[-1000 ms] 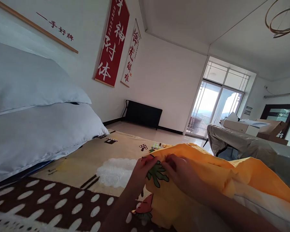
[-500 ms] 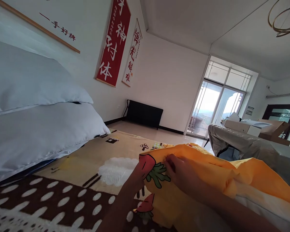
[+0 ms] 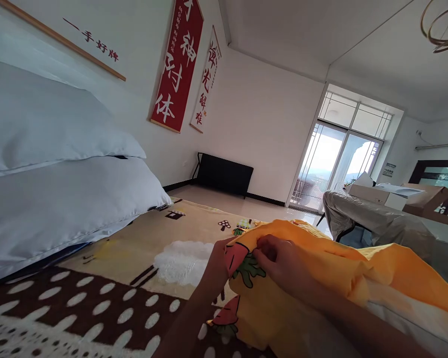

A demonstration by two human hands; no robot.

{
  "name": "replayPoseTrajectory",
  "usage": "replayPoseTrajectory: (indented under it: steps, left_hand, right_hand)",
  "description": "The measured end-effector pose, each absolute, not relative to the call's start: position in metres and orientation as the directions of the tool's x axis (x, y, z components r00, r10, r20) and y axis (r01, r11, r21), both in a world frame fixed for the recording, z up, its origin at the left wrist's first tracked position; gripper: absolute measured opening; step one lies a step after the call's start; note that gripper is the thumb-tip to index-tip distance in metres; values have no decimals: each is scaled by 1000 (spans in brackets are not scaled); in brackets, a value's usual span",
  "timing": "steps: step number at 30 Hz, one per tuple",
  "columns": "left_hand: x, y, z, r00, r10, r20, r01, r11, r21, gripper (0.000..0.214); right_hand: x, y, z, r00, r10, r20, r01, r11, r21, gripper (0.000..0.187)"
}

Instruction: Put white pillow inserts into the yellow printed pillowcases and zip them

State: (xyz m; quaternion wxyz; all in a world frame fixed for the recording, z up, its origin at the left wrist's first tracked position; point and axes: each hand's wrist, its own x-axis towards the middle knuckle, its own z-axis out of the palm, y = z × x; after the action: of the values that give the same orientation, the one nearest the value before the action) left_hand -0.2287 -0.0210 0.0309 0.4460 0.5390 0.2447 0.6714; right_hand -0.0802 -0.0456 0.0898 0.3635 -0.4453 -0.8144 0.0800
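Note:
An orange-yellow quilt cover point(image 3: 343, 278) printed with carrots lies bunched on the bed in front of me. My left hand point(image 3: 217, 266) grips its left edge beside a carrot print, fingers tucked under the cloth. My right hand point(image 3: 283, 266) lies on top of the cover just right of that carrot, fingers pinched on the fabric. The two hands are a few centimetres apart. White filling or lining point(image 3: 414, 318) shows under the cover at the lower right.
A beige and brown patterned blanket point(image 3: 134, 278) covers the bed. Two white pillows point(image 3: 52, 184) are stacked at the left by the wall. A plastic-wrapped piece of furniture point(image 3: 381, 223) carrying cardboard boxes stands at the right. Glass balcony doors point(image 3: 332, 169) are at the back.
My left hand has slipped under the cover's edge, so the carrot print now shows in front of it. The right hand stayed on the fabric. The view shifted slightly.

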Motion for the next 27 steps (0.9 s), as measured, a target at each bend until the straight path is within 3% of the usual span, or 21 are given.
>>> replayPoseTrajectory:
  steps: [6, 10, 14, 17, 20, 23, 27]
  left_hand:
    - [-225, -38, 45, -24, 676, 736, 86, -732, 675, 6]
    - [-226, -37, 41, 9, 563, 826, 159, -817, 555, 11]
    - [-227, -31, 35, -191, 482, 855, 328, -789, 519, 3]
    - [-221, -34, 33, -310, 419, 854, 376, -771, 515, 8]
    - [-213, -42, 36, -349, 476, 807, 321, -748, 580, 1]
    - [-213, -48, 42, -177, 638, 749, 236, -711, 662, 18]
    - [-223, -48, 50, 73, 763, 643, 38, -646, 762, 26]
  right_hand:
    - [-78, -41, 85, -314, 820, 478, 640, 555, -531, 13]
    - [-78, -44, 86, -308, 817, 488, 661, 553, -507, 9]
    - [-80, -49, 87, -330, 785, 524, 646, 593, -481, 7]
    - [-81, -50, 87, -363, 770, 525, 606, 623, -494, 8]
    - [-81, -47, 86, -361, 770, 526, 575, 628, -525, 5]
    - [-79, -44, 84, -367, 757, 540, 532, 647, -546, 6]
    - [-75, -40, 79, -385, 718, 580, 561, 681, -471, 8]
